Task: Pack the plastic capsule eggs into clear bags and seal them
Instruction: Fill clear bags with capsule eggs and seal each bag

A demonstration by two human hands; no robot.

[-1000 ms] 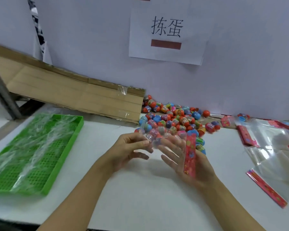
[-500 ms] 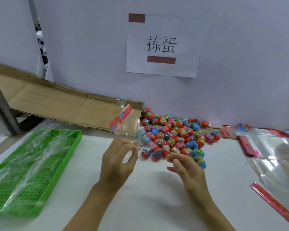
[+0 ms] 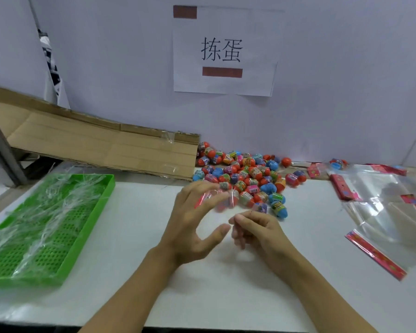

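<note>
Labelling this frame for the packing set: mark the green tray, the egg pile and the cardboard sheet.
green tray [image 3: 107, 195], head view, on its right rim.
egg pile [image 3: 244, 175], head view, on an egg near the pile's middle.
cardboard sheet [image 3: 130, 152], head view, on the flat brown face, right half.

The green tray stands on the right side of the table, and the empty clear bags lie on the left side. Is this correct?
No, the sides are swapped. The head view shows the green tray on the table's left side and the empty clear bags on its right side.
</note>
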